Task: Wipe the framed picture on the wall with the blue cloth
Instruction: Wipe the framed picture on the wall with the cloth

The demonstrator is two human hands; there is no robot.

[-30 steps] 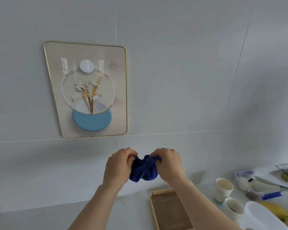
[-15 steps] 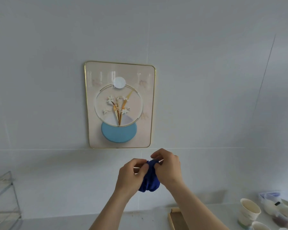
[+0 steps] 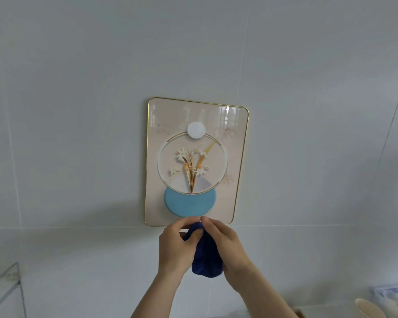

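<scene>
both my left hand (image 3: pixel 174 246) and right hand (image 3: pixel 228 245) pinch the bunched blue cloth (image 3: pixel 207 255) just below the framed picture (image 3: pixel 195 161); i'd flatten it into a pad, then press lightly on the glass.

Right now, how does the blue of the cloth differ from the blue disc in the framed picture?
The cloth is dark navy, bunched and hanging between both hands; the disc in the framed picture is pale sky blue, flat and smooth-edged. The cloth sits just below the frame; the disc lies inside it. Both are blue.
</scene>
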